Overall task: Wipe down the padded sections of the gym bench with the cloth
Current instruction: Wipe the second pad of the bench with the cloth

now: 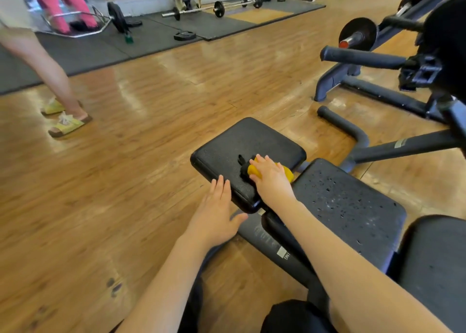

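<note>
The black gym bench has three padded sections: a far seat pad (234, 146), a worn, pitted middle pad (353, 206) and a near pad (436, 257) at the right edge. A yellow and black cloth (249, 169) lies on the far pad near its right side. My right hand (271, 180) presses flat on the cloth with straight fingers. My left hand (216, 211) hovers open at the near left edge of the far pad, fingers straight; whether it touches the pad is unclear.
A black weight machine (393, 62) with handles and a plate stands at the right, its floor bar (348, 128) close beyond the bench. A person in yellow sandals (66, 124) stands at the left. Barbells (216, 7) and plates lie on black mats at the back. The floor is wood.
</note>
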A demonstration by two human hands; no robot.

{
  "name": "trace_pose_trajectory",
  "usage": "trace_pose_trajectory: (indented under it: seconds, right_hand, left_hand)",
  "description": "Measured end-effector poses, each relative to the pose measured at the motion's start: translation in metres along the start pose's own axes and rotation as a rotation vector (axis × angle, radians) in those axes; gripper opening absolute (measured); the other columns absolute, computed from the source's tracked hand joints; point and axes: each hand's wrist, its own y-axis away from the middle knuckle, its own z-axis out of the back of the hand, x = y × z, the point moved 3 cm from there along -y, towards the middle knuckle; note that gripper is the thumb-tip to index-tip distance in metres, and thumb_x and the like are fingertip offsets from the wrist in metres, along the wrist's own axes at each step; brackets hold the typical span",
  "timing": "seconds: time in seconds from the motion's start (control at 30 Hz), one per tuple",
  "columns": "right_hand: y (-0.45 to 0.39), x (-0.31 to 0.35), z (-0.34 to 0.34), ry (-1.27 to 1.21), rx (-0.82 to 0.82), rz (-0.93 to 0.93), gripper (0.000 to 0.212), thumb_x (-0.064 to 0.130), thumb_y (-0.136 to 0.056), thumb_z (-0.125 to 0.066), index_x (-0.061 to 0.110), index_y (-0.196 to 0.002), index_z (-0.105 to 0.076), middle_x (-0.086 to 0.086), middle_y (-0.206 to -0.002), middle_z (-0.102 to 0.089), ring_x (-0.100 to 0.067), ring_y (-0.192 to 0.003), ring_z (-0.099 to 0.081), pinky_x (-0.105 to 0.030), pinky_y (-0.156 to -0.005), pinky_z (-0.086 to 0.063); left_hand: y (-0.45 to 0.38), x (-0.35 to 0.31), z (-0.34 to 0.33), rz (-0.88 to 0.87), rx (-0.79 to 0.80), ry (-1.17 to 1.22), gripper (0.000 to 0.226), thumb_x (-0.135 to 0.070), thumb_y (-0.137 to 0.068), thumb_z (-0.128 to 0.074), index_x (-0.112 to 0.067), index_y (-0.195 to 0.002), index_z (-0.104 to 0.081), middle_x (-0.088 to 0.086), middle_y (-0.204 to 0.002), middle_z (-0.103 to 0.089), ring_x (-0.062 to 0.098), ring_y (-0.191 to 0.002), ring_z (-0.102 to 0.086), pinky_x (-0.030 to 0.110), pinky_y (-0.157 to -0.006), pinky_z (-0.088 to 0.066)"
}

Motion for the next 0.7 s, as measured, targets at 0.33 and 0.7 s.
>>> trace_pose_trajectory:
  seconds: [0.33, 0.7]
  right_hand:
    - [0.035, 0.025, 0.024, -0.646, -0.033, 0.133, 0.037, 0.013, -0.096, -0.043, 0.018, -0.132, -0.048, -0.002, -0.134, -0.053, -0.018, -0.127, -0.045, -0.025, -0.102, -0.034]
    - [0.157, -0.022, -0.005, -0.255, 0.056, 0.057, 0.043, 0.014, -0.096, -0.043, 0.019, -0.139, -0.038, -0.004, -0.148, -0.036, -0.022, -0.138, -0.032, -0.031, -0.113, -0.024]
  left_hand:
    - [0.018, 0.017, -0.003, 0.098, -0.077, -0.021, 0.090, -0.049, -0.091, -0.047, -0.006, -0.147, 0.009, 0.009, -0.156, 0.014, 0.020, -0.143, 0.015, 0.032, -0.116, 0.001]
    - [0.102, -0.038, -0.063, -0.026, 0.095, -0.226, 0.094, -0.057, -0.089, -0.046, -0.010, -0.147, 0.011, 0.006, -0.156, 0.017, 0.021, -0.143, 0.015, 0.037, -0.118, -0.004]
